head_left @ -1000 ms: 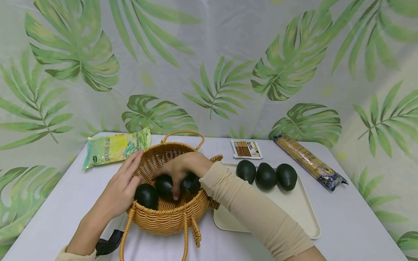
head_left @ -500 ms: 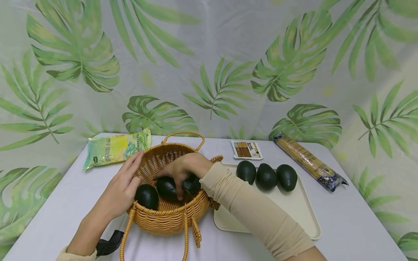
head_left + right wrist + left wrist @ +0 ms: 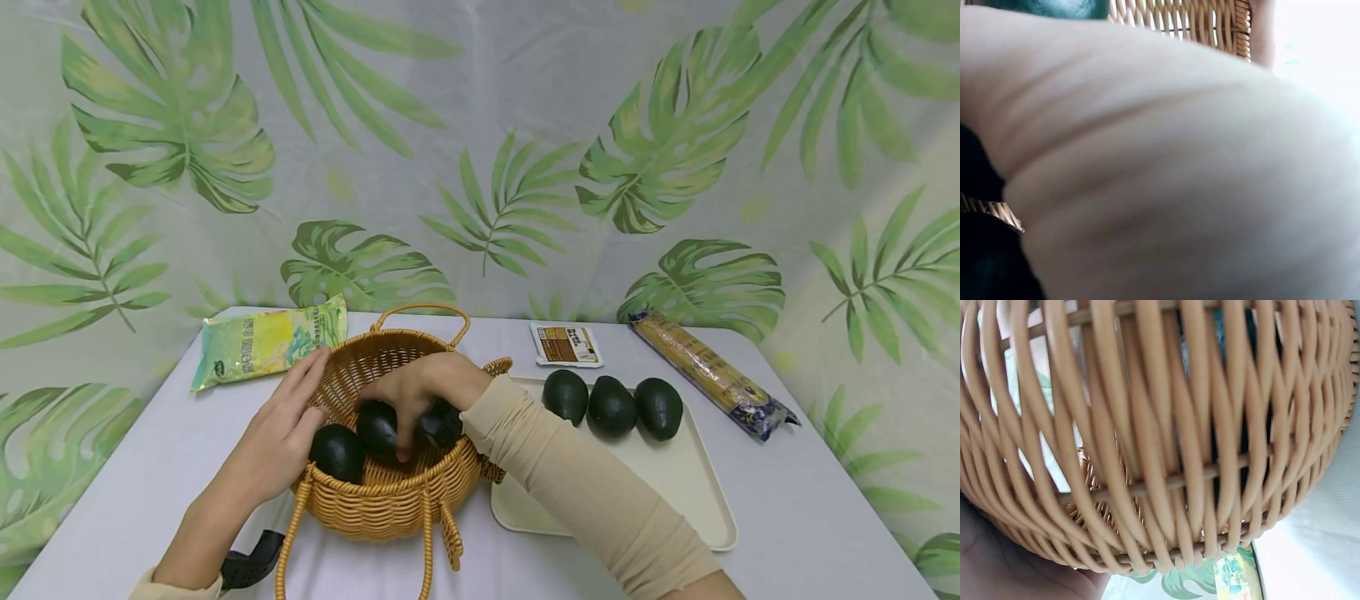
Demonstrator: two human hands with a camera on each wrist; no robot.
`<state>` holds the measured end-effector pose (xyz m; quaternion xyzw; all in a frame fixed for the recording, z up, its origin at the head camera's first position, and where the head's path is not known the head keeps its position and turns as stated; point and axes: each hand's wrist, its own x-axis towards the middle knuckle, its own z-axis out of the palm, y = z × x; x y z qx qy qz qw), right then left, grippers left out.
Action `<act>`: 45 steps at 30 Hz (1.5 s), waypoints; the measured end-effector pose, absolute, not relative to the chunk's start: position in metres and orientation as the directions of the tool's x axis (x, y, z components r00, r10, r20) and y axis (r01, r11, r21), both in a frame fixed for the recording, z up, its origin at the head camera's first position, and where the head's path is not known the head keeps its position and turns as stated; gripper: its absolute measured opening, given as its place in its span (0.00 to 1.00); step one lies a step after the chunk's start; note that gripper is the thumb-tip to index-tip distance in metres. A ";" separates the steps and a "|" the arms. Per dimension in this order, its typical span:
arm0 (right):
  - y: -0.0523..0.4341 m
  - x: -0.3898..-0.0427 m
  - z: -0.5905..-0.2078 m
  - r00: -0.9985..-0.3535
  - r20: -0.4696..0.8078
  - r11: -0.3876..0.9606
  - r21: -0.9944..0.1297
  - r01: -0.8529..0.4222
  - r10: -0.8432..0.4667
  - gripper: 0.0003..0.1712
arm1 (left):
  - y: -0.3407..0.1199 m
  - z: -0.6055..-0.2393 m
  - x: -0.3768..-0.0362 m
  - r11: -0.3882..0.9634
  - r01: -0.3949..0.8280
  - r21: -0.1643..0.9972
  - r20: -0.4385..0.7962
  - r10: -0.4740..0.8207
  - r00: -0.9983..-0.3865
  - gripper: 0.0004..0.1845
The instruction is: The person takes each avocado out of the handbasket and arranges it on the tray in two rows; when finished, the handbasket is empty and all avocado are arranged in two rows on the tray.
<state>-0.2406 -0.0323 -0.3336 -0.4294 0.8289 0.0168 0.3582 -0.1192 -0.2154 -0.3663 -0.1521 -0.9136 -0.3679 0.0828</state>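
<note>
An open wicker basket [image 3: 375, 508] stands on the table at center left in the head view. My left hand [image 3: 281, 433] lies against its left side, fingers straight along the rim and thumb tip at the edge; in the left wrist view the palm [image 3: 1016, 556] is against the woven wall. My right hand [image 3: 416, 387] reaches down inside and grips a dark green avocado [image 3: 377, 427], thumb on the near side, other fingers mostly hidden. A second avocado [image 3: 337, 453] sits to its left in the basket. In the right wrist view, bare skin [image 3: 1166, 156] covers most of the picture.
A cream tray [image 3: 675, 483] with three avocados [image 3: 611, 407] stands to the right, partly under my right sleeve [image 3: 592, 492]. Behind are a yellow-green packet [image 3: 262, 343], a small white-brown packet [image 3: 567, 344] and a long noodle pack [image 3: 705, 367]. Basket handles [image 3: 292, 542] hang toward the front.
Inside the basket, my right hand and the avocado shifted slightly right, then back left. My left hand and the basket stay in place.
</note>
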 end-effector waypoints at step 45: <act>-0.013 -0.224 -0.291 -0.450 -0.426 0.602 -0.356 -0.714 -0.785 0.58 | -0.216 -0.366 -0.117 0.690 0.340 0.639 0.275 0.208 -0.939 0.34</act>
